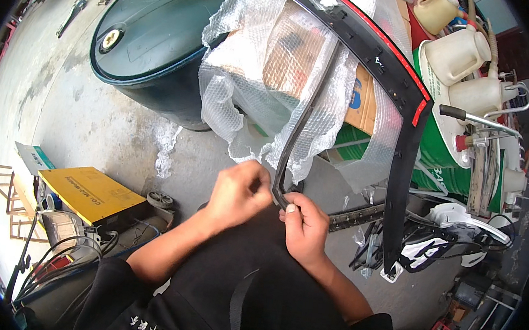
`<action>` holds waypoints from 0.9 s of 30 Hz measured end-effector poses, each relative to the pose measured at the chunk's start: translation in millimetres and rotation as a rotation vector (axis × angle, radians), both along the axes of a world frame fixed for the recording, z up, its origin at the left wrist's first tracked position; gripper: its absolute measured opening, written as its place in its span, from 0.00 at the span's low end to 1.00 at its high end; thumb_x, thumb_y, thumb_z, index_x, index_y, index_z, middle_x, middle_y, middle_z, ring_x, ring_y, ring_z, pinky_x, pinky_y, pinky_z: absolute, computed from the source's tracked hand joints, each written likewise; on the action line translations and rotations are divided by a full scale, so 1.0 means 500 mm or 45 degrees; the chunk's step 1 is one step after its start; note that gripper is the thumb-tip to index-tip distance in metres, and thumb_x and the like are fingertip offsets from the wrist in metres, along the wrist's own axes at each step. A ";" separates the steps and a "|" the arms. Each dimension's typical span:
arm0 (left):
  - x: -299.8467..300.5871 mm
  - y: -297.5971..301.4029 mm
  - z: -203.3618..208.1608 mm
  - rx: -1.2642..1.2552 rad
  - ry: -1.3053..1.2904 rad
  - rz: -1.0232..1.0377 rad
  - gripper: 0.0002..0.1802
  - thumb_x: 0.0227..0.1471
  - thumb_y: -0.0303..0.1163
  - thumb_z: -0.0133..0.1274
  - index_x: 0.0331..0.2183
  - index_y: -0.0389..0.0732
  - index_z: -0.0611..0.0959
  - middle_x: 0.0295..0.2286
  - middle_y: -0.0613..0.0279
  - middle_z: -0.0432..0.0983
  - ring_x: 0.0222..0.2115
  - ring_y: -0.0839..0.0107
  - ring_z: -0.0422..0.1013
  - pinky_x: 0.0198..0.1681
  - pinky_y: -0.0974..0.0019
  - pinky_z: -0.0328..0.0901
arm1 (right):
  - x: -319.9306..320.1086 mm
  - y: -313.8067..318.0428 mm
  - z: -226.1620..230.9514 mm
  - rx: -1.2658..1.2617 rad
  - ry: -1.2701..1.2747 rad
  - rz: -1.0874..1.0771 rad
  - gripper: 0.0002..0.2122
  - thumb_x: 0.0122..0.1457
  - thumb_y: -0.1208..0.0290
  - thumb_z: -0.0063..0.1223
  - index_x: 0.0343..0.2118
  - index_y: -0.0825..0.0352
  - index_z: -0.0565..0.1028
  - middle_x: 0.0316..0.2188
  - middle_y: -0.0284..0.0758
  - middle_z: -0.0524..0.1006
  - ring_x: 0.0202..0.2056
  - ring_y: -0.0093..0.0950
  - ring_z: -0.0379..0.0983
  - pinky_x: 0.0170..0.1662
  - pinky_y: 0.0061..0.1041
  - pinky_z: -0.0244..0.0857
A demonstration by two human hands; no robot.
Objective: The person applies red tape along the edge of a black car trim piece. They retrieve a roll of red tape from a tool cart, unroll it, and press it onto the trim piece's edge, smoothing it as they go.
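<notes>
A long, thin black trim strip (301, 123) reaches toward me across the bubble wrap and bends near its close end. My right hand (305, 227) pinches that end, thumb on top. Just left of the bend is my left hand (238, 194), its fingers curled together; whatever they hold, if anything, is hidden. Beyond both hands, clear bubble wrap (236, 90) covers cardboard boxes (362, 98). A wide, curved black trim panel (390, 82) with red tape along its edge lies across the right side of the wrapping.
A dark drum (157, 23) stands at the far left of the wrapping. Green-and-white drums (441, 143) with pale plastic jugs (456, 56) stand at the right. A yellow machine (91, 195) with cables sits low left. Black-and-white car parts (423, 251) lie at the lower right.
</notes>
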State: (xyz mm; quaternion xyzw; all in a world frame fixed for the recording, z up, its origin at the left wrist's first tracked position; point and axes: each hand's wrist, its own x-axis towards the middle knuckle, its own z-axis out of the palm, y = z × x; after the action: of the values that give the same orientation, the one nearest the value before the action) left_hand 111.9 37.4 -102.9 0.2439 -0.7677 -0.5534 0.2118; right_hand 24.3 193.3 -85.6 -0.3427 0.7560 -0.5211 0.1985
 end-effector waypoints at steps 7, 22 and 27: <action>0.000 -0.016 0.024 -0.073 0.085 0.003 0.03 0.46 0.23 0.54 0.26 0.35 0.77 0.20 0.56 0.72 0.21 0.61 0.72 0.27 0.63 0.67 | 0.004 0.007 -0.006 0.002 -0.135 -0.064 0.08 0.64 0.78 0.47 0.42 0.74 0.75 0.26 0.35 0.79 0.27 0.20 0.76 0.33 0.21 0.73; 0.017 0.016 0.001 0.794 -0.138 -0.167 0.14 0.61 0.35 0.53 0.33 0.32 0.78 0.24 0.62 0.78 0.25 0.79 0.72 0.28 0.71 0.67 | 0.002 -0.001 -0.013 0.069 -0.222 0.091 0.06 0.65 0.78 0.44 0.42 0.73 0.70 0.28 0.36 0.79 0.28 0.21 0.77 0.32 0.22 0.74; 0.016 0.020 0.007 0.587 -0.220 -0.144 0.08 0.56 0.30 0.57 0.33 0.34 0.79 0.24 0.61 0.77 0.23 0.77 0.73 0.27 0.68 0.67 | 0.000 -0.001 -0.021 0.047 -0.217 0.031 0.04 0.64 0.78 0.47 0.38 0.72 0.70 0.27 0.35 0.78 0.24 0.20 0.75 0.30 0.20 0.72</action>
State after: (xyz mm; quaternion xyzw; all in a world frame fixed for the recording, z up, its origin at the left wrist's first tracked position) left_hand 119.9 47.4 -99.3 0.2889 -0.6490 -0.7018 0.0529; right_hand 24.4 192.6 -96.0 -0.3026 0.7418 -0.5318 0.2746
